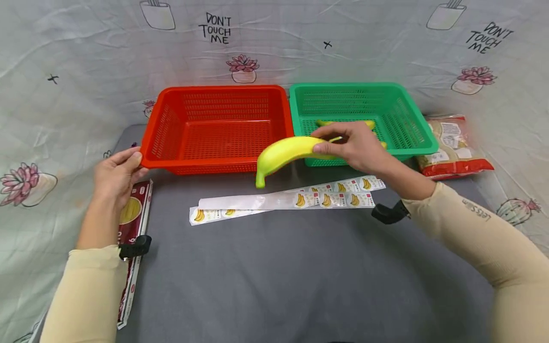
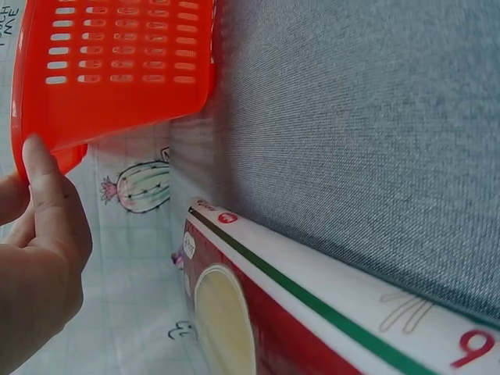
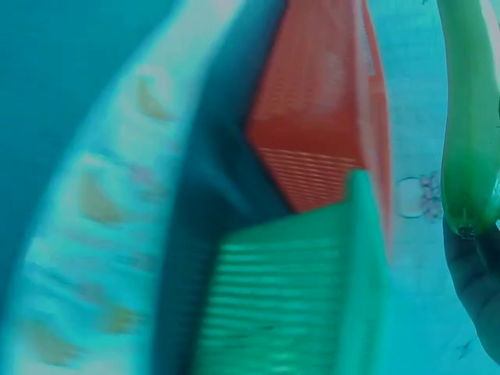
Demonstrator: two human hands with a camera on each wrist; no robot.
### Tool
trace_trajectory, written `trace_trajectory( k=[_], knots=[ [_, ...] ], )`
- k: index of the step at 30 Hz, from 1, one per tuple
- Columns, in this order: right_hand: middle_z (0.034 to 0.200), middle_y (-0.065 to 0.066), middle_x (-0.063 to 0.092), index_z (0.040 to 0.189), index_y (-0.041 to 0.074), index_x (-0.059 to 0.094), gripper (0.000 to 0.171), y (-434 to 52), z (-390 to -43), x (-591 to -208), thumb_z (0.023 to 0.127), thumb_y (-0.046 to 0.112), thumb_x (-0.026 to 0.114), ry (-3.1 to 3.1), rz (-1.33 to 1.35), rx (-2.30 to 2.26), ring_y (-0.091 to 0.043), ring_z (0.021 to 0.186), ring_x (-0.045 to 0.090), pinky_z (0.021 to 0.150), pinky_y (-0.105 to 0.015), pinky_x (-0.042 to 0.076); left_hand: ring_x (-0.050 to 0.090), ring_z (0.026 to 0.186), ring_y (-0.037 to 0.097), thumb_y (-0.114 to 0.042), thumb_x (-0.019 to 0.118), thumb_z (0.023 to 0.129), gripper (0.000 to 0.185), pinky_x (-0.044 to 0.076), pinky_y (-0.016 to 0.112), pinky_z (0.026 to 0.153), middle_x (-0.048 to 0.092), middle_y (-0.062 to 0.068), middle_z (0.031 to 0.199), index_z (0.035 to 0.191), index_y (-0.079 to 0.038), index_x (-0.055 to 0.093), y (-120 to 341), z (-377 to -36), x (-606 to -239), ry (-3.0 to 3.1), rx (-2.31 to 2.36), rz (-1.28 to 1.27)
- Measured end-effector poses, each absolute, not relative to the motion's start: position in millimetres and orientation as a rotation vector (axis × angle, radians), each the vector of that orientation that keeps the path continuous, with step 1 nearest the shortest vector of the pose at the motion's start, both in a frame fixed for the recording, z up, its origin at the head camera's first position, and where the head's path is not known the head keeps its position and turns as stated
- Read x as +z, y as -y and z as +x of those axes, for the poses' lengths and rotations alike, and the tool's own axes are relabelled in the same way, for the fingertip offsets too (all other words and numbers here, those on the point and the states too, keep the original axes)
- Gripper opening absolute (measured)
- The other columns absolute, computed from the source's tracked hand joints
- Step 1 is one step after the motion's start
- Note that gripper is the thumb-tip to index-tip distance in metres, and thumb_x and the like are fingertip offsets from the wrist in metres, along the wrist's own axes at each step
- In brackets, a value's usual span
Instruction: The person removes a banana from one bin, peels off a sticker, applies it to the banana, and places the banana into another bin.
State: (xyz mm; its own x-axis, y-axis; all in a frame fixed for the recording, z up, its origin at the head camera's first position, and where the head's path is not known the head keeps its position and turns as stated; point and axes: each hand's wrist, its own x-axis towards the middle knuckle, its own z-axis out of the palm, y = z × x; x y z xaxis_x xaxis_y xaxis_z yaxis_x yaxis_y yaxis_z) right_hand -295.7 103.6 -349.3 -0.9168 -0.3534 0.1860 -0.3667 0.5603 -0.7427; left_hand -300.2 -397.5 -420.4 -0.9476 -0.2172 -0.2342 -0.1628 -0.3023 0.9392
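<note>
My right hand (image 1: 358, 145) pinches a yellow banana (image 1: 283, 151) by one end, its greenish stem pointing down to the left. The banana hangs in front of the gap between the two baskets. In the right wrist view the banana (image 3: 473, 117) runs up along the right edge. At the left front corner of the red basket (image 1: 227, 164), my left hand (image 1: 116, 176) grips the rim between thumb and fingers. The red basket holds nothing. Inside the green basket (image 1: 364, 90) lie more bananas (image 1: 367, 124), partly hidden behind my right hand.
Strips of banana stickers (image 1: 334, 200) lie crossed on the grey cloth in front of the baskets. A dark red packet (image 1: 135, 209) lies beside my left forearm. At the right of the green basket rests a clear bag (image 1: 454, 143) with a red band. A printed curtain hangs behind.
</note>
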Motion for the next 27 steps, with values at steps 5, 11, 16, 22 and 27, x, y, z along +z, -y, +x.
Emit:
trace_trajectory(
  k=[5,11,16,22,27],
  knots=[
    [0.113,-0.012,0.074,0.121,0.008,0.074,0.031,-121.2,-255.0,-395.4,0.092,0.018,0.077,2.798,0.572,1.368,-0.007,0.091,0.069,0.077,-0.020,0.058,0.070,0.067,0.010,-0.010,0.076,0.089,0.019,0.058,0.019,0.063,0.075,-0.005,0.090,0.108,-0.013,0.077,398.2,-300.4,-422.9,1.756,-2.486,0.463],
    [0.109,-0.008,0.075,0.116,0.010,0.075,0.030,-129.9,-219.1,-449.0,0.088,0.018,0.081,2.852,0.442,1.313,-0.011,0.098,0.065,0.084,-0.023,0.057,0.071,0.069,0.010,-0.008,0.076,0.088,0.020,0.059,0.019,0.063,0.076,-0.003,0.089,0.108,-0.013,0.077,395.8,-299.7,-423.7,1.717,-2.509,0.447],
    [0.109,-0.005,0.075,0.114,0.012,0.075,0.030,-131.8,-203.8,-474.8,0.086,0.020,0.082,2.872,0.433,1.323,-0.012,0.097,0.067,0.084,-0.024,0.056,0.071,0.069,0.010,-0.010,0.076,0.089,0.023,0.058,0.018,0.063,0.076,-0.004,0.089,0.112,-0.012,0.076,394.9,-299.5,-424.1,1.716,-2.499,0.471],
    [0.107,-0.004,0.076,0.113,0.014,0.076,0.029,-132.1,-199.6,-487.5,0.086,0.021,0.083,2.854,0.474,1.307,-0.007,0.091,0.064,0.080,-0.022,0.053,0.070,0.069,0.010,-0.012,0.077,0.088,0.030,0.058,0.018,0.064,0.075,-0.005,0.091,0.118,-0.012,0.075,393.1,-300.4,-424.9,1.731,-2.483,0.492],
    [0.105,0.000,0.075,0.111,0.016,0.076,0.029,-130.3,-197.6,-487.6,0.084,0.022,0.084,2.842,0.497,1.270,-0.006,0.088,0.062,0.078,-0.023,0.052,0.069,0.068,0.010,-0.010,0.076,0.089,0.024,0.058,0.018,0.062,0.076,-0.004,0.090,0.112,-0.011,0.076,392.3,-301.0,-426.0,1.704,-2.484,0.478]
  ],
)
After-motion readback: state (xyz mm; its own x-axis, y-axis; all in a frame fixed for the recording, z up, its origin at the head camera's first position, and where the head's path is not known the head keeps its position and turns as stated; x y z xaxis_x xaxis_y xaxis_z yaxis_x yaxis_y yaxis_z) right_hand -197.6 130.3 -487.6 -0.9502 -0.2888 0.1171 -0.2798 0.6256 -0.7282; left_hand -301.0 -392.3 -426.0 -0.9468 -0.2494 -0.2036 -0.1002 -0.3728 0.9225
